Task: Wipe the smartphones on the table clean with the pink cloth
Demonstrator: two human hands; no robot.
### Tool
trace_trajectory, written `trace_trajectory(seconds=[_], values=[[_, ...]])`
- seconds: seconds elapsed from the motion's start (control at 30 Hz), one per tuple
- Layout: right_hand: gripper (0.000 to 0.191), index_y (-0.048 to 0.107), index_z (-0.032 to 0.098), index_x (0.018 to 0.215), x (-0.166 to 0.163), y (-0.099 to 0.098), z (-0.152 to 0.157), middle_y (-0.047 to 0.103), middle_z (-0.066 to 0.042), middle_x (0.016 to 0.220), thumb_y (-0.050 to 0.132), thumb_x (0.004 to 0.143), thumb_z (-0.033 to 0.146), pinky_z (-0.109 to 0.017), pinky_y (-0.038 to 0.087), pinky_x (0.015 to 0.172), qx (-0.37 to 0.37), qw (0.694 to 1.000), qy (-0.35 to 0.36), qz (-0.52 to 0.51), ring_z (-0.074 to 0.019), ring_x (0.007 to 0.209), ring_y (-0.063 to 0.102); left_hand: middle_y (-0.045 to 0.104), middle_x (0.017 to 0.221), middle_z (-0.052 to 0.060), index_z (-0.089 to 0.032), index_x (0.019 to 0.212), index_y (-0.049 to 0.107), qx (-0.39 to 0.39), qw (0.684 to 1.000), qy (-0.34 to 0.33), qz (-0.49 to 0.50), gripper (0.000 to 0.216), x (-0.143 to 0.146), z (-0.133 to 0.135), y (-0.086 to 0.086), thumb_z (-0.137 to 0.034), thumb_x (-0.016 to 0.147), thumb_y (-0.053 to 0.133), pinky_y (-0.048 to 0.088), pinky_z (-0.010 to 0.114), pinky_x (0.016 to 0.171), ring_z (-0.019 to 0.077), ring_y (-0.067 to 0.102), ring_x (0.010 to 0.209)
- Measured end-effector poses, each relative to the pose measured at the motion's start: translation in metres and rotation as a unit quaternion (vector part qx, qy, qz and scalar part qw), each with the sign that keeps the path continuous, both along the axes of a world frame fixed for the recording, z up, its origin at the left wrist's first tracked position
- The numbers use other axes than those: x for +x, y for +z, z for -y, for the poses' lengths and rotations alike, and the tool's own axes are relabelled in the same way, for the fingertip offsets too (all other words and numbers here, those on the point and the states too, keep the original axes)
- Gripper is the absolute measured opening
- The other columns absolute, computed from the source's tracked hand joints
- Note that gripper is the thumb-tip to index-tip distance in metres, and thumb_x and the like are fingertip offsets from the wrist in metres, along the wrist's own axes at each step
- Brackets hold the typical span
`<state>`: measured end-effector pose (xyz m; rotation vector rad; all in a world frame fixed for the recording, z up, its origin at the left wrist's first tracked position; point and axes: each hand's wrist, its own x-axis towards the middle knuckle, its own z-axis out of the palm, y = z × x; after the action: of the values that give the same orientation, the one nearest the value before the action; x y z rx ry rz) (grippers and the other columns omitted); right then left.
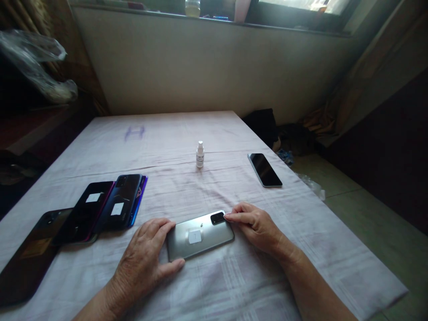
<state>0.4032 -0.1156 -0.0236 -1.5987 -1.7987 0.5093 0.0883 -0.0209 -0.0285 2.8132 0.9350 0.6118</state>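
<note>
Your left hand (142, 252) has the silver smartphone (212, 238) by its left end, thumb along the near edge and fingers at the far corner, so the end sits between them. The phone is directly in front of you, back up, on the pale tablecloth (174, 133), slanting so that its right end points farther away from you. A small white label (195, 236) is stuck near the middle of its back, and the dark camera block (218, 217) is by the far right corner.

Your right hand (257, 225) is at that corner, its index finger reaching to the edge of the camera block — the other fingers are curled in. You have the fingertips close together there, but I cannot tell whether they pinch anything.

Beyond the phone, a little white bottle (199, 155) stands upright with its cap on; its print is too small to read. To your right, near the table's edge, a black-screened smartphone (265, 170) lies face up.

Off to your left you have an overlapping row: a dark brown smartphone (31, 263) nearest, then a magenta-edged smartphone (85, 211), then a navy smartphone (127, 191) partly covering a blue-violet smartphone (138, 203). The magenta-edged and navy ones each carry a white label — both well apart from the bottle.
</note>
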Motion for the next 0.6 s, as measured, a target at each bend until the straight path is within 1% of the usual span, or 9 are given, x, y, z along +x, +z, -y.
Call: trace_trajectory(seconds=[0.1,0.17,0.3,0.37,0.5,0.6], values=[[0.036,0.077,0.03,0.102,0.001,0.001,0.001,0.068,-0.001,0.092,0.052,0.089,0.008,-0.024,0.051,0.076,-0.002,1.0,0.022,-0.011,-0.0132,0.084,0.065,0.063,0.12,0.01,-0.022,0.124,0.052,0.007,1.0,0.005,0.002,0.064,0.0,0.001,-0.001,-0.038,0.067,0.076,0.05,0.044,0.096,0.0311,0.06,0.11],[0.035,0.077,0.029,0.101,0.001,0.0,0.0,0.068,-0.001,0.091,0.053,0.088,0.008,-0.023,0.051,0.075,0.002,1.0,0.022,-0.007,-0.013,0.083,0.065,0.063,0.12,0.01,-0.022,0.124,0.052,0.013,1.0,0.004,0.003,0.065,0.001,0.001,-0.002,-0.04,0.066,0.076,0.05,0.044,0.096,0.0309,0.06,0.109],[0.033,0.076,0.028,0.105,-0.003,-0.006,-0.003,0.069,-0.003,0.092,0.054,0.088,0.01,-0.025,0.052,0.074,0.038,0.998,-0.021,0.037,-0.0149,0.084,0.065,0.063,0.119,0.01,-0.02,0.122,0.053,0.016,1.0,-0.001,0.004,0.065,0.001,0.0,-0.003,-0.042,0.066,0.078,0.05,0.044,0.096,0.0311,0.06,0.11],[0.033,0.076,0.027,0.106,-0.004,-0.007,-0.004,0.069,-0.003,0.092,0.053,0.088,0.01,-0.026,0.052,0.074,0.049,0.997,-0.027,0.051,-0.0153,0.085,0.065,0.063,0.119,0.011,-0.02,0.121,0.054,0.014,1.0,-0.002,0.004,0.065,0.001,0.0,-0.003,-0.042,0.065,0.079,0.05,0.044,0.096,0.0313,0.06,0.11],[0.035,0.076,0.028,0.103,-0.005,-0.002,-0.002,0.068,-0.002,0.092,0.052,0.087,0.007,-0.024,0.051,0.073,0.051,0.996,-0.001,0.071,-0.0142,0.084,0.065,0.062,0.119,0.012,-0.019,0.122,0.053,0.015,1.0,-0.005,0.002,0.066,0.002,0.001,-0.003,-0.043,0.065,0.079,0.05,0.045,0.096,0.0317,0.059,0.11],[0.034,0.076,0.026,0.102,-0.01,0.003,0.0,0.068,-0.004,0.094,0.053,0.086,0.007,-0.025,0.051,0.073,0.067,0.992,-0.011,0.107,-0.0156,0.084,0.064,0.062,0.12,0.011,-0.019,0.121,0.053,0.013,1.0,-0.002,0.002,0.065,0.002,0.001,-0.004,-0.043,0.066,0.079,0.049,0.045,0.097,0.0319,0.059,0.111]])
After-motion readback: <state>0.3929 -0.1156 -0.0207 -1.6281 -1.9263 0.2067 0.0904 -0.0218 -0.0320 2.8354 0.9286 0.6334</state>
